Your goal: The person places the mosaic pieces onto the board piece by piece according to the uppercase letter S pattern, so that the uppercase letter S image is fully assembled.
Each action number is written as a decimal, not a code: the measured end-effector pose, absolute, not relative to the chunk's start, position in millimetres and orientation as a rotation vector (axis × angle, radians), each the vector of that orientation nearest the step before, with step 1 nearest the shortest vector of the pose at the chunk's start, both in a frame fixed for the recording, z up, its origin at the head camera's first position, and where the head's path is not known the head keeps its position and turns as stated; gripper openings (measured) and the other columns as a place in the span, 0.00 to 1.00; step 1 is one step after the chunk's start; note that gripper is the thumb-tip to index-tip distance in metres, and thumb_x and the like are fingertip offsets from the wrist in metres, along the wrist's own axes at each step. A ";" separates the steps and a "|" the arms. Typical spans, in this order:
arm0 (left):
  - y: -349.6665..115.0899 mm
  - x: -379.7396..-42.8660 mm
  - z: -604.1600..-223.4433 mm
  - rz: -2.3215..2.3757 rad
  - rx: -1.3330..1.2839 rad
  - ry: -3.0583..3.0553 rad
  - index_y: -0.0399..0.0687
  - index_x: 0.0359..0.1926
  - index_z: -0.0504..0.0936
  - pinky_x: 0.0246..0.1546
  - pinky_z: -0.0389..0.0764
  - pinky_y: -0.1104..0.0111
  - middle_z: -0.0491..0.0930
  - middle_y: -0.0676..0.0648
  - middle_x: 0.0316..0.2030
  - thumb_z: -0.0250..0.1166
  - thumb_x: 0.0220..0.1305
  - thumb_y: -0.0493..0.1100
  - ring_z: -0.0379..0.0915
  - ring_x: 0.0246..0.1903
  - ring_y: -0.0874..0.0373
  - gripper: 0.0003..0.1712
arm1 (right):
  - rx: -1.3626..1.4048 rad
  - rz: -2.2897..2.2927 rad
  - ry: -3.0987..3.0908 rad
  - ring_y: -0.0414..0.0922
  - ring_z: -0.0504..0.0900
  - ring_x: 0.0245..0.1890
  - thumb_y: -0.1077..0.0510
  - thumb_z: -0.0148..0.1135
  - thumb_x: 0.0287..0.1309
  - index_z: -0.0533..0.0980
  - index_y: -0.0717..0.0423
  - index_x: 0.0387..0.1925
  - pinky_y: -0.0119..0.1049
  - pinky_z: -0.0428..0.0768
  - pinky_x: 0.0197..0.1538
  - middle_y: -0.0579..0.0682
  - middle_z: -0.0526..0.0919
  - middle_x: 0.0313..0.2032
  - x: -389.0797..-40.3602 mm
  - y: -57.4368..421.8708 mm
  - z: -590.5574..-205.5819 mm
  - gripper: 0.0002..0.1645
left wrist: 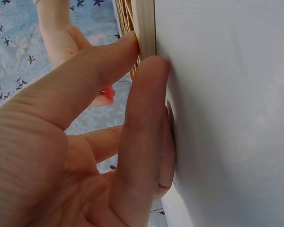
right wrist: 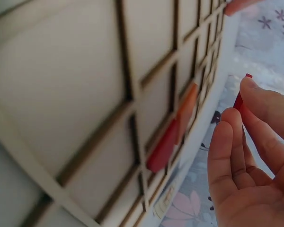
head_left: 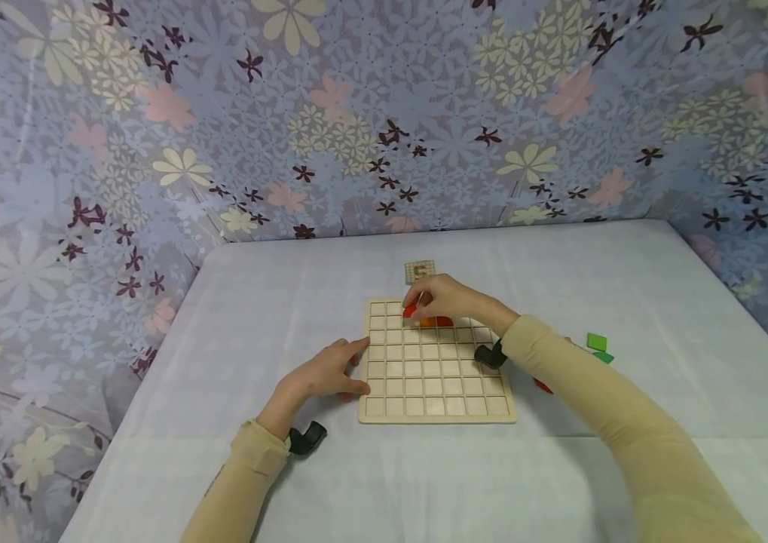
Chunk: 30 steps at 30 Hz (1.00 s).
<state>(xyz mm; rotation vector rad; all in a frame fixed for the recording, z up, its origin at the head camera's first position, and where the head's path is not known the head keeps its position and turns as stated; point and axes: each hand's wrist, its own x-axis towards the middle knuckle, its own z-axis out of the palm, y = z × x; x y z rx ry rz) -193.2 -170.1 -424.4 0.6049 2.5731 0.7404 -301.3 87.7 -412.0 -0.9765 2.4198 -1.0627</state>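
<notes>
A wooden grid board [head_left: 420, 385] lies on the white-covered table, its squares framed by raised strips. My left hand [head_left: 329, 369] rests at its left side, forefinger and thumb touching the edge from the table. Over the board's far rows, my right hand [head_left: 443, 296] pinches a small red tile [head_left: 409, 311] between thumb and fingertips; in the right wrist view this red tile [right wrist: 238, 100] is held clear of the board. Set in the grid beneath that hand are an orange tile [right wrist: 186, 113] and another red tile [right wrist: 163, 147], side by side.
Just beyond the board lies a small card [head_left: 416, 271] printed with a grid pattern. To the right, partly behind the right sleeve, are a light green tile [head_left: 597, 342], a darker green piece [head_left: 604, 357] and a red piece [head_left: 543, 385]. Flowered cloth [head_left: 356, 113] hangs behind the table.
</notes>
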 end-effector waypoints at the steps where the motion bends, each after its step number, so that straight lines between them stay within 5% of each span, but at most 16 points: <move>1: -170.0 -193.3 -424.5 0.740 0.606 2.575 0.38 0.70 0.57 0.31 0.67 0.68 0.68 0.49 0.37 0.72 0.54 0.45 0.67 0.24 0.60 0.48 | -0.981 -1.036 2.423 0.44 0.78 0.37 0.61 0.70 0.51 0.81 0.58 0.41 0.37 0.76 0.43 0.50 0.78 0.42 -301.1 87.4 -413.1 0.13; 30: -170.2 -194.4 -425.3 0.750 0.561 2.552 0.40 0.71 0.56 0.34 0.69 0.67 0.68 0.49 0.39 0.72 0.55 0.45 0.70 0.22 0.59 0.48 | -1.078 -0.831 2.482 0.46 0.78 0.37 0.60 0.69 0.54 0.81 0.58 0.41 0.39 0.75 0.43 0.51 0.78 0.38 -303.7 80.2 -410.9 0.12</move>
